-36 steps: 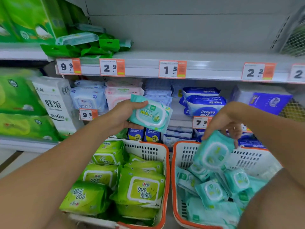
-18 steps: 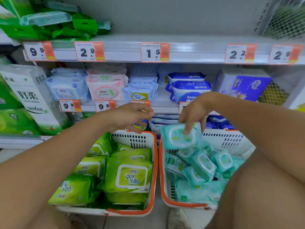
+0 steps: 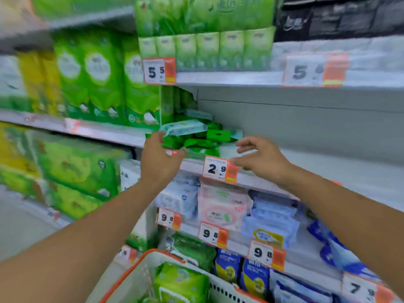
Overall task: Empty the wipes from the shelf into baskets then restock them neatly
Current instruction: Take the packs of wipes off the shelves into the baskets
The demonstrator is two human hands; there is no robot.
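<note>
Both hands were raised to the shelf (image 3: pixel 328 169) that carried a small heap of wipes. The left hand (image 3: pixel 158 159) was at the heap's left edge, its fingertips touching or just under a pale teal wipes pack (image 3: pixel 184 129) that lay on top of the green wipes packs (image 3: pixel 203 141); blur kept me from telling whether it gripped the pack, though the fingers looked spread and only loosely bent. The right hand (image 3: pixel 260 159) hovered just right of the heap, fingers relaxed and parted, holding nothing.

Below the heap, on the shelf edge, sat a price tag (image 3: pixel 219 169) reading "2.9" with an orange block beside the digits. The shelf above bore two tags starting with "5"; the left one (image 3: pixel 159 71) read "5.5". Lower shelves showed three tags reading "9.8" (image 3: pixel 213 234) under pink and blue packs, and one starting with "7" at the lower right. Brand writing on the packs was too smeared to read.

At the bottom, an orange-rimmed white basket (image 3: pixel 140 278) held more green packs (image 3: pixel 181 283).
</note>
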